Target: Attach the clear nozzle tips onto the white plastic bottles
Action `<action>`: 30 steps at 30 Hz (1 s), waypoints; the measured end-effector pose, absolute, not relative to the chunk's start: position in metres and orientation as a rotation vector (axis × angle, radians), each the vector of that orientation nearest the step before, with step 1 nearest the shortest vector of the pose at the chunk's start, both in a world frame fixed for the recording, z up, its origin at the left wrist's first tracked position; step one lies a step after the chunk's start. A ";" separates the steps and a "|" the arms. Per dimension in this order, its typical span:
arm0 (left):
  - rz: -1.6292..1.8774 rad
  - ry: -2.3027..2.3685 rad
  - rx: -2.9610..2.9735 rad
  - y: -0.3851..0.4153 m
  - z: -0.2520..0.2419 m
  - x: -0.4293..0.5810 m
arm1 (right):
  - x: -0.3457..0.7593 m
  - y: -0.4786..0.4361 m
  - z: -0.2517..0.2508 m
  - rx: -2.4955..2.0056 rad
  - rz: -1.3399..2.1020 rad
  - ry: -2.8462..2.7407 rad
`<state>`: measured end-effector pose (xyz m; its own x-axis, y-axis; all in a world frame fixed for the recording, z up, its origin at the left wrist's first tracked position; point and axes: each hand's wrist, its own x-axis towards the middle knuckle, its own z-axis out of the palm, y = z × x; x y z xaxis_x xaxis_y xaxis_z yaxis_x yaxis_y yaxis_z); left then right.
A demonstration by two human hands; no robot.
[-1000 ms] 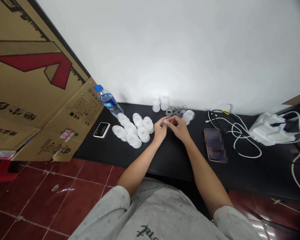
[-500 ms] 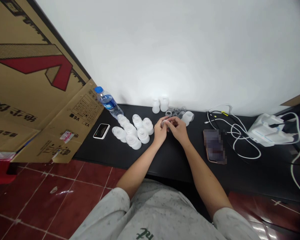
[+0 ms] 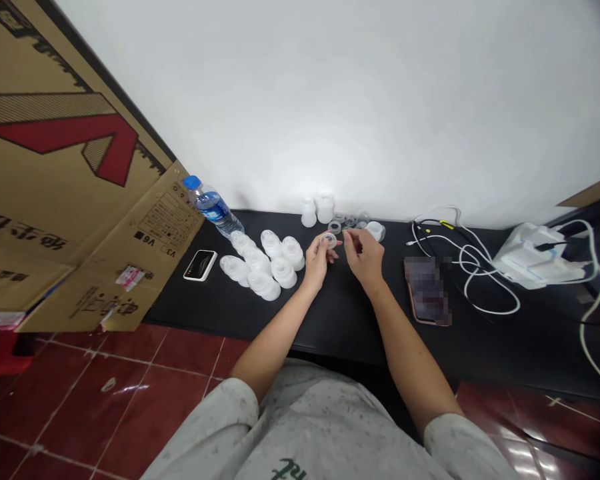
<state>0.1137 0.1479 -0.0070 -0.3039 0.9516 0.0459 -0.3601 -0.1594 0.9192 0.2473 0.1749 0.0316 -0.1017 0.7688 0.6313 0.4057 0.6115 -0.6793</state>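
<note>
My left hand (image 3: 319, 260) pinches a small transparent plastic ring (image 3: 329, 241) between its fingertips, above the black tabletop. My right hand (image 3: 364, 261) is a short gap to the right of it, fingers curled, with nothing visible in them. Left of my left hand stands a cluster of several frosted white plastic bottle-like parts (image 3: 273, 263). Beyond my hands lie several more transparent rings (image 3: 350, 221), a white cup-shaped part (image 3: 375, 231), and two upright white parts (image 3: 316, 210) against the wall.
A black table (image 3: 340, 327) holds a water bottle (image 3: 211, 208), a small black-and-white device (image 3: 201, 265), a blurred phone (image 3: 427, 291), tangled white cables (image 3: 473, 270) and a white charger (image 3: 535, 265). A cardboard sheet (image 3: 65, 180) leans at left, above a red tiled floor (image 3: 105, 393).
My hands have moved apart. The right hand has drawn back to the right, and the ring now shows plainly in my left fingertips.
</note>
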 end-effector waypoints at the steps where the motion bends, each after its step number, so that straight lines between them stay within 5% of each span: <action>1: 1.649 1.050 0.792 0.148 -0.007 0.113 | 0.251 0.175 0.034 -0.998 0.303 -1.692; 12: 1.652 1.061 0.790 0.151 -0.015 0.113 | 0.264 0.197 0.022 -1.276 0.034 -1.634; 30: 1.730 1.161 0.843 0.151 -0.015 0.113 | 0.251 0.197 -0.001 -1.108 0.494 -1.914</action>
<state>0.1125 0.1514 -0.0155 -0.3973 0.9153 0.0669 -0.2846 -0.1922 0.9392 0.2511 0.1965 -0.0008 -0.2482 0.8449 0.4739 0.5096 0.5299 -0.6779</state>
